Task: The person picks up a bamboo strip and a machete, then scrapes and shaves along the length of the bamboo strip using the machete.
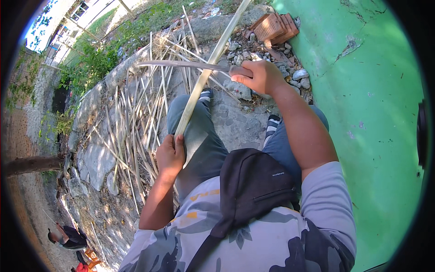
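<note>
A long, pale bamboo strip (197, 88) slants up and away from my left thigh. My left hand (171, 155) is closed round its near end, beside the knee. In my right hand (262, 77) is the wooden handle of a machete (181, 64), fingers wrapped round it. Its long, narrow blade points left and crosses the strip about midway along, seemingly touching it; the exact contact is too fine to tell. Beyond my left leg, many cut bamboo strips (131, 131) lie loosely heaped on the ground.
Stacked red bricks (275, 29) and loose stones (297, 77) lie ahead to the right, beside a green painted surface (362, 118). A black sling bag (256, 181) hangs across my front. Low stonework (93, 97) and plants border the left. Another person (72, 238) is far off, lower left.
</note>
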### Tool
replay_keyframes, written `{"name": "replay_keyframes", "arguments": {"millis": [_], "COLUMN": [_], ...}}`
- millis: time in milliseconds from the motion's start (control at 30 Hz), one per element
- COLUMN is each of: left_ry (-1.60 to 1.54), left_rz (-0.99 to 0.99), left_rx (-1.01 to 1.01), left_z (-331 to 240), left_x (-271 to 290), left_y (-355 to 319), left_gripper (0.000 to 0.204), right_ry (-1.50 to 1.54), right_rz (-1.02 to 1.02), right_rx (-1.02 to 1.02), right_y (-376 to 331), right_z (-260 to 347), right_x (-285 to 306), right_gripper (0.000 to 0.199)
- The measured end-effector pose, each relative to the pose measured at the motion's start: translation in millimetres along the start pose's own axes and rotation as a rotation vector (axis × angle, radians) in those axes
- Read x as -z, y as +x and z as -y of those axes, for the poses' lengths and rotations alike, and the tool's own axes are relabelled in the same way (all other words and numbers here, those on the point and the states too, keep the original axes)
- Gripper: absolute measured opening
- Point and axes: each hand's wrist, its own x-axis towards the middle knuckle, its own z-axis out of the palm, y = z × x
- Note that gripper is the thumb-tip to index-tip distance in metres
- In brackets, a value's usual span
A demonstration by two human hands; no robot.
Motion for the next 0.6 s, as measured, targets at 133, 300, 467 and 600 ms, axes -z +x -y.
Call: {"name": "replay_keyframes", "arguments": {"millis": [133, 300, 467, 600], "left_ry": [0.045, 0.019, 0.005, 0.058], "left_rz": [-0.042, -0.059, -0.062, -0.058], "left_rx": [-0.053, -0.042, -0.074, -0.083], "left_z": [8.1, 13.3, 6.5, 8.1], "left_x": [-1.6, -1.6, -3.1, -1.9], "left_y": [-0.2, -2.9, -0.9, -0.4], "left_gripper": [0.047, 0.048, 0.048, 0.047], "right_ry": [-0.039, -0.085, 0.037, -0.026], "right_rz": [-0.019, -0.060, -0.166, -0.186], "right_rx": [0.027, 0.372, 0.029, -0.003], "right_y": [-2.2, -5.9, 6.1, 1.6], "right_z": [20.4, 33.0, -13.3, -4.5], "right_x": [3.5, -10.0, -4.8, -7.1], "right_gripper": [0.050, 0.043, 0.048, 0.046]}}
